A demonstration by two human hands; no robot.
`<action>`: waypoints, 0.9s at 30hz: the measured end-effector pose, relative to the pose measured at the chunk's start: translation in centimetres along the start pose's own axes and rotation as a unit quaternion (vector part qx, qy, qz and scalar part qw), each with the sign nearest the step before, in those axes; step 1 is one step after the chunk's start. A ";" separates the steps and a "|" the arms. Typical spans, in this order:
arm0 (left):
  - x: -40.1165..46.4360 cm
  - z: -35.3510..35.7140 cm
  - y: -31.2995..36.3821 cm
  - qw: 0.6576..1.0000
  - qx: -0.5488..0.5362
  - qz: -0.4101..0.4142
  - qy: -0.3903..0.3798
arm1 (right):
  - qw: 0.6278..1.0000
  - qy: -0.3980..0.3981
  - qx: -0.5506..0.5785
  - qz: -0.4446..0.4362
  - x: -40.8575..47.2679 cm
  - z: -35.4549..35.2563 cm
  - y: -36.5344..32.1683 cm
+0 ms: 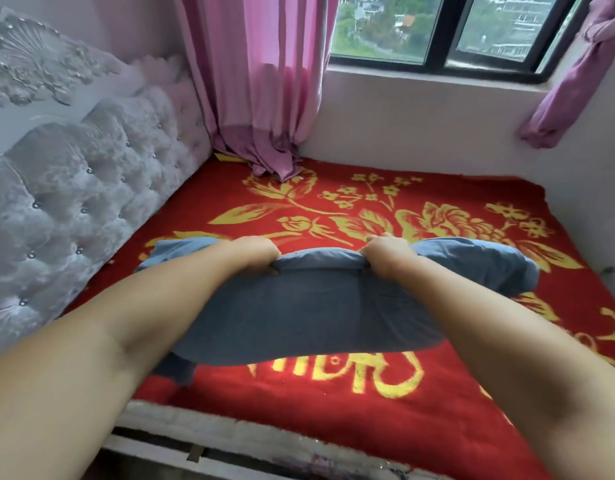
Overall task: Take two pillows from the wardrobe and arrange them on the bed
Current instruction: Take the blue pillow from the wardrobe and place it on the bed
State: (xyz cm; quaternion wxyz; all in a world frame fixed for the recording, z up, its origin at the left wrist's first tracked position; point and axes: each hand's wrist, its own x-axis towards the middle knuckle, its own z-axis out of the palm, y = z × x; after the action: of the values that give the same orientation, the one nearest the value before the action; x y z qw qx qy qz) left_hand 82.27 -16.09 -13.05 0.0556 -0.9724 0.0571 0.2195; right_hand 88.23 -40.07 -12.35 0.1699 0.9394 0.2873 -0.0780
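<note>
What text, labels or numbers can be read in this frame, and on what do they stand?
Red blanket: large yellow woven lettering just below the blue pillow, seen upside down and partly covered by it; not readable.
Nothing else carries text: none on the pillow, the headboard, the pink curtain or the window.

We hold the pillow (pixel 316 306) over the blanket (pixel 368 410), headboard (pixel 84 202) to our left, window (pixel 437 29) beyond the bed.
</note>
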 end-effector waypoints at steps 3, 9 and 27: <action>2.6 -1.4 -1.8 1.000 0.021 0.004 -0.002 | 1.000 -0.019 0.011 0.000 3.1 -0.6 0.7; 7.4 -4.3 -4.7 1.000 0.009 -0.015 -0.002 | 1.000 -0.018 0.014 -0.013 9.9 -2.2 3.1; 30.9 -19.0 -6.9 0.993 -0.025 -0.111 -0.020 | 0.991 0.027 0.000 -0.133 36.7 -6.1 22.0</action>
State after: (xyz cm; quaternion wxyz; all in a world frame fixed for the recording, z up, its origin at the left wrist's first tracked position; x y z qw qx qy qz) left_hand 118.89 -14.50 -8.84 0.0567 -0.9692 -0.0576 0.2329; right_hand 131.23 -36.13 -9.57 0.1503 0.8947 0.4141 -0.0740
